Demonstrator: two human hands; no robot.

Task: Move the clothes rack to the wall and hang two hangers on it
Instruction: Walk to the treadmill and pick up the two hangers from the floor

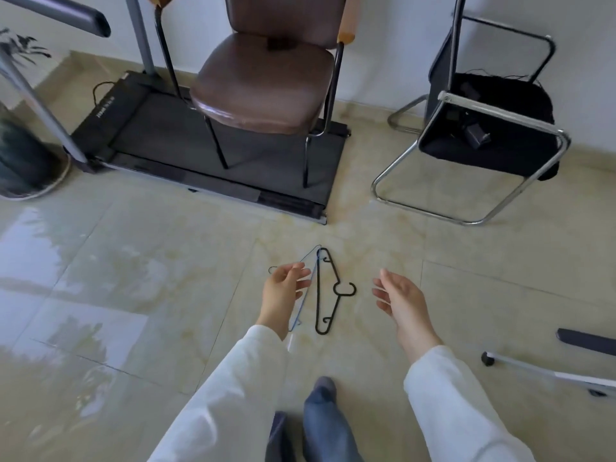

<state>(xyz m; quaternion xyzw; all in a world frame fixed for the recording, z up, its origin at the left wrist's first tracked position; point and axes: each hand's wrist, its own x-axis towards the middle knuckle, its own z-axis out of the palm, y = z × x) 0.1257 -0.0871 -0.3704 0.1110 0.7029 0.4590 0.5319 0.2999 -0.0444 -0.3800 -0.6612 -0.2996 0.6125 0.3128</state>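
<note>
Left hand: fingers spread and loosely curled, reaching down over a thin blue wire hanger; whether the fingertips touch the wire cannot be told, but nothing is clamped. White sleeve to the wrist.

Right hand: open, palm turned inward, fingers apart, holding nothing; it hangs to the right of the hangers, clear of both.

Blue wire hanger: flat on the floor, partly under the left hand, its small hook showing just left of that hand.

Black hanger: flat on the floor just right of the blue one, hook pointing right, the two meeting at their far tips.

Near edge: a jeans leg and a foot below the hangers. Near right: a pale bar with a black caster, perhaps the base of the clothes rack; too little shows to be sure.

Far: a brown padded chair standing on a black treadmill; to the right, a black chrome-framed chair by the wall.

Progress, as judged: both hangers are still on the floor, neither lifted nor hung. Whether the rack stands at the wall cannot be confirmed. Picking up and hanging both remain.
</note>
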